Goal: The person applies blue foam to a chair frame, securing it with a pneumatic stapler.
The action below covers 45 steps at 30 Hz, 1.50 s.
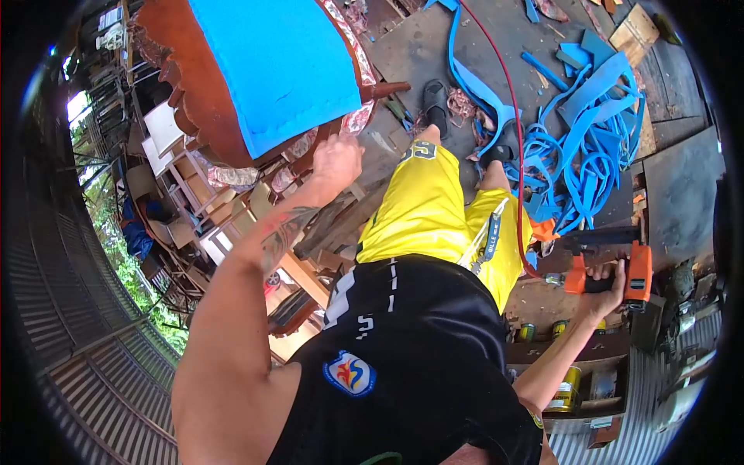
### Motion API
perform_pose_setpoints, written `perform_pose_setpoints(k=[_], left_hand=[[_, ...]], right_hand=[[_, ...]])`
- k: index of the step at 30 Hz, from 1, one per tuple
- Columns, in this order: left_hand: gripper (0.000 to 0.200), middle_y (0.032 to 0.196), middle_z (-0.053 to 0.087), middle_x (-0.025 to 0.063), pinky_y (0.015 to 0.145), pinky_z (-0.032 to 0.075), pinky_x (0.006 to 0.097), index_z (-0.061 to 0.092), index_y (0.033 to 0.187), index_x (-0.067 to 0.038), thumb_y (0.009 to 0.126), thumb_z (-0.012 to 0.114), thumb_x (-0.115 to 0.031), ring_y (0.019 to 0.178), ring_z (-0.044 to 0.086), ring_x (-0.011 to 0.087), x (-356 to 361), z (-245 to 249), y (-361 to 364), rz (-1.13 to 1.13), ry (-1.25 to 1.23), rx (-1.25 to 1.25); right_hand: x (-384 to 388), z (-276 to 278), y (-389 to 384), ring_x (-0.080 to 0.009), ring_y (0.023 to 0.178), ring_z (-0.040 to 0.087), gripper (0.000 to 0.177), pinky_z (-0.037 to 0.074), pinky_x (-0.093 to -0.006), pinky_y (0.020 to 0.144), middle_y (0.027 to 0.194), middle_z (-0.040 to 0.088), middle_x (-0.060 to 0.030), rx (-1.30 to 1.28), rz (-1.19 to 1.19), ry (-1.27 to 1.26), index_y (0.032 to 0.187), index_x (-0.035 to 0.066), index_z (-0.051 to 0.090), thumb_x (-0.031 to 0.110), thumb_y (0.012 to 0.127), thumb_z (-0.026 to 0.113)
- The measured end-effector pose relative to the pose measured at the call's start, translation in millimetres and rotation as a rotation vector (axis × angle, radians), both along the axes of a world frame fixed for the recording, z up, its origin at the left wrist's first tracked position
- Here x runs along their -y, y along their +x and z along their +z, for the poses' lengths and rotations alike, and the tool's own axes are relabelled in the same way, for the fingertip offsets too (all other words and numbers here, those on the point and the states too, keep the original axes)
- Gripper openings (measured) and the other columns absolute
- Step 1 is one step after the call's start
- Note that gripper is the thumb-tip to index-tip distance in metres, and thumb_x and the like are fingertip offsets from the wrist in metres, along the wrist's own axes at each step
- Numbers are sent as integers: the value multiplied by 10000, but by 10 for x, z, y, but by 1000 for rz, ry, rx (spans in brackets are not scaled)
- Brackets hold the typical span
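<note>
To the upper left is a piece of brown wooden furniture (pixel 180 85) with a carved, scalloped edge. A bright blue foam pad (pixel 279 70) covers its middle. Patterned red-and-white fabric (pixel 358 119) runs along its edge beneath the foam. My left hand (pixel 338 161) is closed at the lower corner of the pad, its fingertips on the patterned fabric and partly hidden. Off to the right, my right hand (pixel 606 285) grips the handle of an orange and black pneumatic staple gun (pixel 640 271). A red air hose (pixel 518 147) leads to the gun's handle.
Blue foam offcuts (pixel 593 147) lie heaped on the floor at right, with a long strip (pixel 474 87) near my feet. Wooden furniture parts (pixel 198 182) crowd the left. Yellow cans (pixel 566 390) and a wooden box (pixel 601 353) stand at lower right. The hose crosses by my leg.
</note>
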<state>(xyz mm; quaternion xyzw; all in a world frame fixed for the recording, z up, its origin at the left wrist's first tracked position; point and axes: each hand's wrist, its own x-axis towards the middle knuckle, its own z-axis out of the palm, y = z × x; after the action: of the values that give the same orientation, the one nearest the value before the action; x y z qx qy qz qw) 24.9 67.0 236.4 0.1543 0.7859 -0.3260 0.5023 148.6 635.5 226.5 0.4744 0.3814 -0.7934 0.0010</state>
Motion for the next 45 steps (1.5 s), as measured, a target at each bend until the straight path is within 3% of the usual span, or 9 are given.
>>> perform_pose_setpoints(k=[2,3,6,7,10,15,25,34,45], left_hand=[[678,1428,582,183,1103,381,494,572,1344,80,972,574,-487,1339,514,399,-108,177,-56,1237,267,-481],[616,1273,665,140,854,551,469,588,1301,16,918,736,-443,1207,610,335,123,-55,136,1219,289,-785],[530,1129,690,102,796,567,361,595,1246,18,907,788,-340,1123,641,245,294,-466,187,1348,1000,-1489],[499,1181,649,124,787,565,303,558,1248,41,916,790,-251,1153,604,193,342,-570,158,1426,955,-1577],[790,1452,529,244,1126,397,427,434,1417,148,889,806,-306,1309,530,334,384,-566,-10,1434,839,-1613],[738,1481,497,254,1092,414,474,430,1433,139,915,753,-274,1296,532,381,204,-644,-233,1048,898,-1759],[698,1430,513,241,1095,427,487,408,1445,107,899,770,-136,1234,559,328,216,-857,-335,950,1174,-1887],[295,1105,697,131,937,494,337,650,1137,96,962,710,-135,979,648,187,291,-454,-54,1090,893,-1558],[327,1180,695,120,975,495,355,661,1197,36,929,733,-138,1052,665,200,324,-251,-50,1406,1039,-1422]], right_hand=[[252,-70,-97,-119,625,441,326,418,-299,627,697,417,13,1,48,-36,1289,42,588,239,1030,574],[397,-171,-147,-113,631,430,385,402,-298,614,702,412,21,-32,123,-69,1332,27,556,240,1014,593],[975,-497,-420,-96,564,392,274,309,-291,525,651,406,36,122,292,-212,750,125,522,204,957,684],[1232,-621,-488,-91,549,437,224,332,-273,531,673,477,28,27,424,-178,782,114,562,175,937,712],[2123,-545,-1007,-87,600,548,202,434,-260,569,709,585,23,130,613,-475,798,93,657,219,917,760],[3369,-907,-1041,-87,557,546,229,437,-262,548,662,586,20,-77,814,-749,865,65,650,249,908,779],[3850,-1131,-995,-102,560,572,248,467,-285,544,683,613,-6,-184,923,-738,991,28,667,240,920,773],[4277,-1024,-1179,-106,528,549,179,459,-275,520,644,575,-3,-119,741,-1165,982,37,646,168,924,753],[4396,-1048,-1454,-90,500,519,254,433,-265,492,633,547,15,-120,728,-1217,1120,32,663,168,919,740]])
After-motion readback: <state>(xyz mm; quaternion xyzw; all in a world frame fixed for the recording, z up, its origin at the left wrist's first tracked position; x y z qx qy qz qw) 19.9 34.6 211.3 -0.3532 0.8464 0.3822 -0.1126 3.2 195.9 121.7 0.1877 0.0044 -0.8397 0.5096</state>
